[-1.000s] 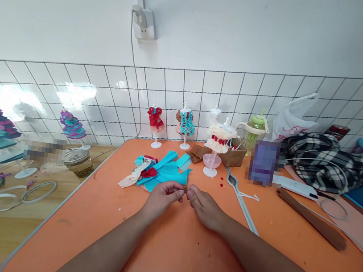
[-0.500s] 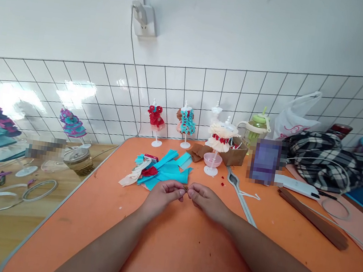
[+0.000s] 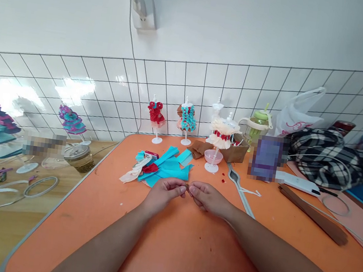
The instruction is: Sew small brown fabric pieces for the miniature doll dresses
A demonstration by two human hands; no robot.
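Observation:
My left hand [image 3: 167, 192] and my right hand [image 3: 208, 197] meet above the orange table [image 3: 172, 251], fingertips pinched together on a small brown piece [image 3: 187, 186]. Fingers cover most of that piece. Just beyond my left hand lie blue crepe strips [image 3: 166, 170], with a red scrap [image 3: 150, 169] and pale scraps [image 3: 134, 171] beside them. Behind my right hand, a white stand wears a cream ruffled dress with a red band [image 3: 222, 138]; a pink bowl [image 3: 213, 157] is around its stem. Crumpled brown paper [image 3: 199, 149] lies to the left of that bowl.
Two small dressed stands, one red [image 3: 156, 114] and one blue [image 3: 188, 120], are near the tiled wall. To the right are a cardboard box [image 3: 236, 152], a green-lidded bottle [image 3: 259, 122], a brown strip [image 3: 312, 214] and plaid cloth [image 3: 323, 156]. A lidded cup [image 3: 80, 158] stands left.
The view has shifted slightly, so most of the table items appear a little higher. Both hands stay together on the brown piece, with a small change in finger position.

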